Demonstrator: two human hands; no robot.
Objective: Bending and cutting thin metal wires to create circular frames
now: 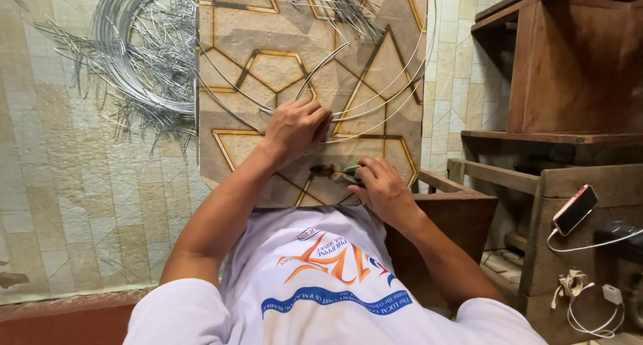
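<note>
My left hand (pixel 297 126) is closed around several loops of thin silver wire (pixel 375 97) that arc over a patterned tile board (pixel 268 70) resting on my lap. My right hand (pixel 380 184) lies lower on the board, gripping a pair of pliers with green handles (pixel 338 173). The pliers' jaws point left, just below my left hand. I cannot tell whether the jaws touch the wire.
A large coil of silver wire with many cut pieces (pixel 140 57) lies on the tiled floor at the upper left. Wooden shelves (pixel 569 70) stand at the right. A phone (pixel 575 209) with a white cable sits on a wooden ledge beside a charger (pixel 611 295).
</note>
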